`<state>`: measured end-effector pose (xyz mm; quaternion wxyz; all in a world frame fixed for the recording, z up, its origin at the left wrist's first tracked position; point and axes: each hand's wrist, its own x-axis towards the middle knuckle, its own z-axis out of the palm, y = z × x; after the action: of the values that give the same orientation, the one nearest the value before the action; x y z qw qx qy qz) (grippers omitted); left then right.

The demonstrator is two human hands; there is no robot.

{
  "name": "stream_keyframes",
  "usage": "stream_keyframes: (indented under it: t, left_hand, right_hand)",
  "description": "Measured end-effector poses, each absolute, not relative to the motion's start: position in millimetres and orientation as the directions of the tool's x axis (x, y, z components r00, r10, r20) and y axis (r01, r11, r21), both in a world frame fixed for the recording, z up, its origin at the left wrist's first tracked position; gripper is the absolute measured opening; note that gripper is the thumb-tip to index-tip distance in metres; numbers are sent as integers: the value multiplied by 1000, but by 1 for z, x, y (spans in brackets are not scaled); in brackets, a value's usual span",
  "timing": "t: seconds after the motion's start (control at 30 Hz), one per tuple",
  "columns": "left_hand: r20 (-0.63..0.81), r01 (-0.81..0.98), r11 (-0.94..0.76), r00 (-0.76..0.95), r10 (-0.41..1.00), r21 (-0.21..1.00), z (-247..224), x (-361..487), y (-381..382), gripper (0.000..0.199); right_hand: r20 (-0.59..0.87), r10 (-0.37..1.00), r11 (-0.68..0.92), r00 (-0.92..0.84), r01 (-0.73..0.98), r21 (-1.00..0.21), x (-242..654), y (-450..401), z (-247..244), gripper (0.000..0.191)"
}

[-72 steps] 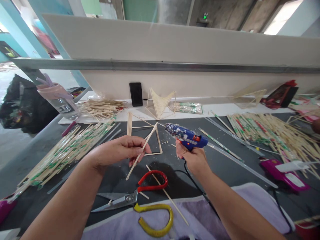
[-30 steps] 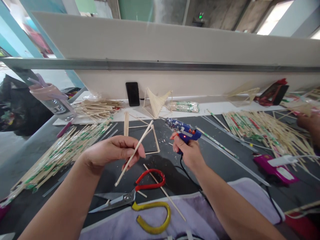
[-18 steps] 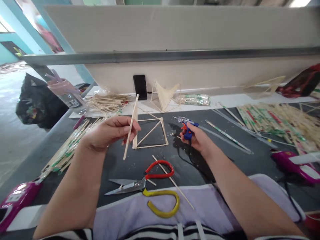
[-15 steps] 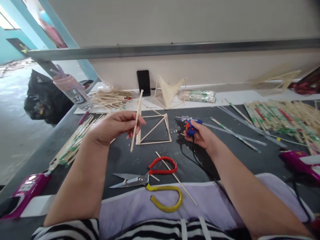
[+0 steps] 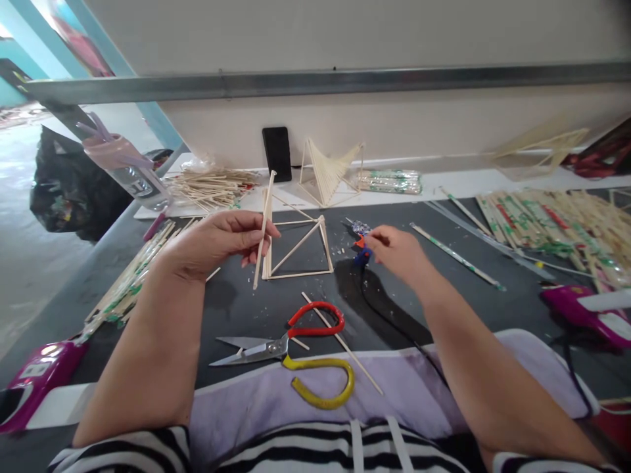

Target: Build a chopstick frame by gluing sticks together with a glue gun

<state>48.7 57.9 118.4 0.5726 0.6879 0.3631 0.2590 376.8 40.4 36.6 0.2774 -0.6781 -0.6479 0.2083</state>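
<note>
My left hand pinches a pale wooden stick, held slanting upright beside the left edge of a stick frame. That frame lies on the dark table, with diagonal sticks meeting at its upper right corner. To the right of it, my right hand has its fingers closed at a small blue and orange glue gun, whose tip points up and left. A black cord runs from the gun toward me. Scissors with one red and one yellow handle lie open nearer to me, over a loose stick.
Behind stand a phone and a finished-looking stick model. Stick bundles lie at the back left, more packs at the right. A tumbler is at the left edge; magenta devices flank both sides.
My right hand has shifted from around the glue gun's body to its rear top, and the gun sits lower and further left. My left hand still holds the stick. The view has shifted slightly.
</note>
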Motion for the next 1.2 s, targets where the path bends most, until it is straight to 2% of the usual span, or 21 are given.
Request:
stream_keyframes:
  t: [0.1, 0.17, 0.4, 0.63, 0.7, 0.77, 0.87, 0.93, 1.07, 1.2]
  left_hand:
    - [-59, 218, -89, 593, 803, 972, 118, 51, 58, 17]
    - [-65, 231, -92, 592, 803, 969, 117, 53, 57, 18]
    - [-146, 380, -71, 513, 846, 922, 120, 63, 54, 19]
    - [-136, 420, -61, 423, 896, 905, 118, 64, 57, 21]
    - [-121, 416, -63, 401, 908, 907, 119, 64, 58, 23]
    - [-111, 423, -62, 371, 922, 904, 120, 64, 57, 25]
    - [-111, 442, -52, 335, 936, 895, 118, 63, 53, 24]
    - [-123, 456, -39, 319, 940, 889, 113, 63, 50, 23]
    - [-165, 510, -21, 318, 934, 860, 100, 68, 43, 25]
    - [-145, 610, -62, 284, 948, 790, 94, 76, 41, 24]
  right_hand:
    - [171, 970, 241, -170, 638, -731, 338, 32, 26, 32]
    - [172, 953, 293, -250, 614, -733, 319, 30, 15, 34]
    - [132, 944, 298, -303, 612, -732, 311, 22, -5, 20]
    - [43, 912, 316, -409, 631, -709, 323, 14, 10, 23]
    - [30, 917, 304, -397, 648, -699, 333, 15, 21, 26]
    - [41, 951, 249, -306, 681, -689, 346, 14, 37, 29]
    - [127, 984, 180, -128, 691, -700, 359, 13, 71, 27]
    - [194, 978, 197, -77, 650, -734, 358, 18, 94, 24]
    - [242, 958, 285, -151, 565, -775, 333, 54, 115, 22]
    - [253, 928, 348, -275, 390, -853, 296, 109, 93, 22]
